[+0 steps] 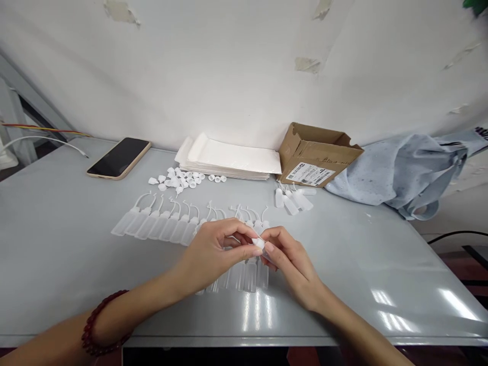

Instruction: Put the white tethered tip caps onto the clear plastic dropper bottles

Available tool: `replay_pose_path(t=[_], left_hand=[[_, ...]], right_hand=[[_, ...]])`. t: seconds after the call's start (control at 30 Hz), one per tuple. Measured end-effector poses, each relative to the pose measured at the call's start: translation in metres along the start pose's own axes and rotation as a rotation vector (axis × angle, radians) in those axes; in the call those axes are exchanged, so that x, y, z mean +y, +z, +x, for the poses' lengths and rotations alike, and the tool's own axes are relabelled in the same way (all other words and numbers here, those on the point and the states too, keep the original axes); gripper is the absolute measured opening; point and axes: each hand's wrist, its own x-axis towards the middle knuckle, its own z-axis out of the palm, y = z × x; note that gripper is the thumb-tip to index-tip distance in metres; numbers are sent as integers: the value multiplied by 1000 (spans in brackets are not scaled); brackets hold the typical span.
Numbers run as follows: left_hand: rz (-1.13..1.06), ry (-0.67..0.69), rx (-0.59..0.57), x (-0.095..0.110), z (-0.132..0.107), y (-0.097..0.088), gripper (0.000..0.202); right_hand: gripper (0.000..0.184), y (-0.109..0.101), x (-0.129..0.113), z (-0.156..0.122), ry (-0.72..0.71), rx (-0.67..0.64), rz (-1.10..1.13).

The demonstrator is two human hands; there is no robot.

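Note:
A small white cap is pinched between the thumb and fingers of my left hand. Right against it, my right hand grips a small translucent plastic bottle, mostly hidden by the fingers. The cap sits at the bottle's top end; how firmly it is seated cannot be seen. Behind my hands lies a row of flat translucent bottles with thin curved strips at their tops. More bottles lie below my hands, partly covered by them. A pile of loose white caps is farther back on the left.
On the grey table lie a phone, a stack of white envelopes and several bottles before an open cardboard box. A pale blue cloth bag slumps at the right, against the wall.

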Motion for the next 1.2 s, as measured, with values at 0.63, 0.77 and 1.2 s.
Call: replay_pose_path(t=[0.63,0.77,1.2], left_hand=[[237,313,-146,-6,-1,-3,4],[210,322,-124,-6,-3,1,7],[308,288,-160,-7,-6,2,11]], right_hand=[[32,9,-1,0,47,-23,-110],[34,12,3,-2,4,84,-180],[29,12,8,-2,5,152,-187]])
